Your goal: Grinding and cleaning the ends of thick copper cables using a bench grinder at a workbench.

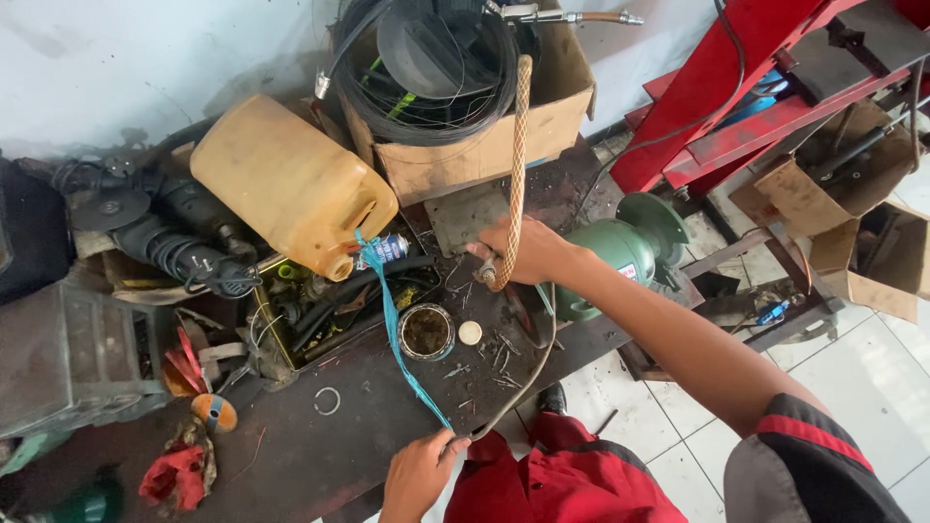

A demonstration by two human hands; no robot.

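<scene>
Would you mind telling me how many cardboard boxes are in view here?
2. One cardboard box of coiled cable stands at the back of the bench, behind the right hand; another open cardboard box sits on the floor at right. Others may be hidden.

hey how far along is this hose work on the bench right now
Early, it seems. Done: one braided hose is out of the cardboard box and arcs over it. In hand: the right hand grips that hose's lower end, and the left hand holds a thinner hose end at the bench edge. Left: no joint between them shows yet.
</scene>
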